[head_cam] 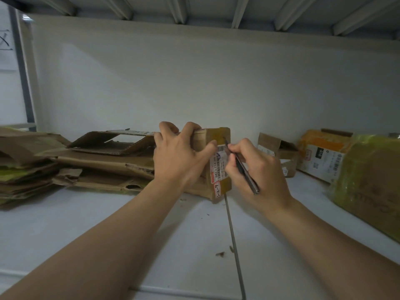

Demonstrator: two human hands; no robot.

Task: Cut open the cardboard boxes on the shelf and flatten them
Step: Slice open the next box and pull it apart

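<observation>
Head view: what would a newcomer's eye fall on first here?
At centre, the left hand holds a small taped cardboard box on the shelf while the right hand holds a thin pen-like knife against its labelled side. Flattened cardboard lies stacked at left; more boxes stand at right.

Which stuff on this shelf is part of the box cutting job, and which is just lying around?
Job:
left hand gripping the small taped box
right hand holding the cutter
open box, orange-taped box and green-taped box, waiting at right
flattened cardboard pile

Lying about:
cardboard scraps on the shelf
marked paper at far left
</observation>
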